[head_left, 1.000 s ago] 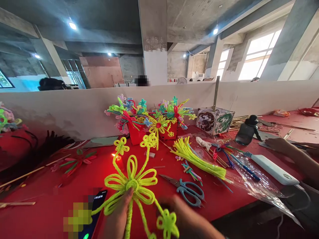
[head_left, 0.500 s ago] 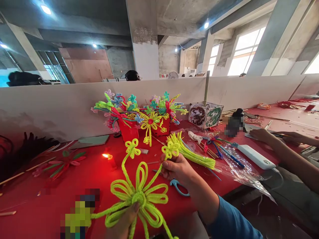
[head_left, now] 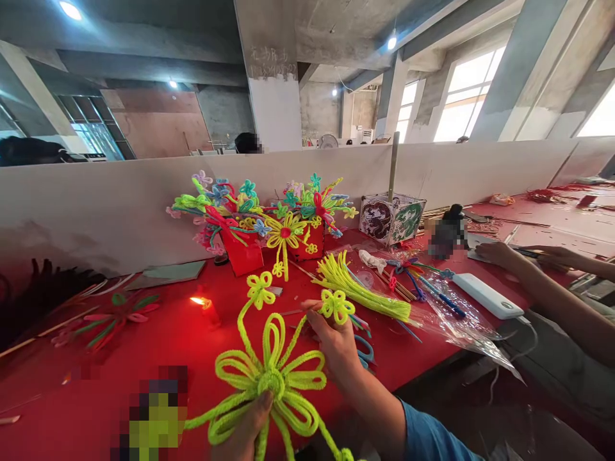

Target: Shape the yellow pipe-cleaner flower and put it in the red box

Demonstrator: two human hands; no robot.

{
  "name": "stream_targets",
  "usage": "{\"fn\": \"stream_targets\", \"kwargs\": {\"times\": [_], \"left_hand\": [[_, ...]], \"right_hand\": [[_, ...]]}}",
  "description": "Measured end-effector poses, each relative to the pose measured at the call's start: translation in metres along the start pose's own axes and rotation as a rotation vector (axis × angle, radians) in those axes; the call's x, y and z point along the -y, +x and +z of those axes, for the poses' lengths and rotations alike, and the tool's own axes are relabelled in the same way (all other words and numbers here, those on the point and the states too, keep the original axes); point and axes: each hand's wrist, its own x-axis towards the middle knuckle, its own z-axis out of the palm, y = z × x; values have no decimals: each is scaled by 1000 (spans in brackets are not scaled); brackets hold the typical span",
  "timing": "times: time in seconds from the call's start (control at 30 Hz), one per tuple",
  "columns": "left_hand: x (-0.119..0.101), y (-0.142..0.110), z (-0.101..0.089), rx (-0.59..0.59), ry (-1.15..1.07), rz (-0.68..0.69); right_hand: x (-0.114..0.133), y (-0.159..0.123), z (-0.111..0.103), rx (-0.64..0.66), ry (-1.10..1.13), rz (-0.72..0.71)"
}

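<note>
Yellow-green pipe cleaner, looped into a big flower point(head_left: 271, 381), fills the bottom of the head view, and the left hand point(head_left: 245, 430) pinches it at the fuzzy centre, thumb pressed on the knot, closed on the stems below. The right hand point(head_left: 334, 342) has come up from the table edge in the last second, and its fingers are now closed on the stalk just under one small side blossom point(head_left: 336, 305), holding it up and tilted to the right; a second small blossom point(head_left: 260, 288) stands free on its own stalk to the left. That shift suggests the work has moved from gripping the whole bunch to shaping a single branch. Behind lie blue-handled scissors point(head_left: 365, 351), partly hidden by the wrist, a bundle of loose yellow-green stems point(head_left: 365, 294), a lit candle point(head_left: 204, 306), and two red pots of finished flowers point(head_left: 250, 221). A co-worker's forearm point(head_left: 538, 282) rests at the right beside a white power bank point(head_left: 487, 296).
</note>
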Motion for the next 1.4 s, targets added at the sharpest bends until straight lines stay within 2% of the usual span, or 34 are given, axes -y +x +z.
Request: {"fn": "stream_targets", "kwargs": {"times": [0.1, 0.23, 0.47, 0.63, 0.77, 0.93, 1.0, 1.07, 1.17, 1.23, 1.33, 1.4], "left_hand": [[0, -1, 9, 27, -19, 53], [2, -1, 26, 58, -42, 109], [1, 0, 44, 92, -53, 125], [-6, -1, 47, 91, -62, 131], [-12, -6, 43, 76, -81, 145], [-23, -14, 33, 48, -101, 166], [-25, -14, 31, 32, -105, 180], [-25, -12, 31, 14, -112, 189], [-24, -8, 30, 0, -121, 181], [-21, -7, 30, -7, -120, 176], [-18, -7, 28, -16, -109, 171], [-16, -7, 28, -26, -99, 173]], "right_hand": [[-3, 0, -2, -62, -17, -24], [-7, -3, -6, -154, -142, -154], [6, -7, -6, -382, -351, -332], [3, -11, -11, -396, -419, -381], [-7, -16, -21, -285, -452, -338], [-7, -17, -42, 73, -506, -137], [1, -9, -58, 146, -593, -176], [14, 3, -73, 147, -698, -226], [43, 23, -85, 175, -767, -195], [64, 31, -82, 201, -781, -161], [88, 32, -65, 410, -831, -79], [93, 27, -52, 540, -897, -31]]}}
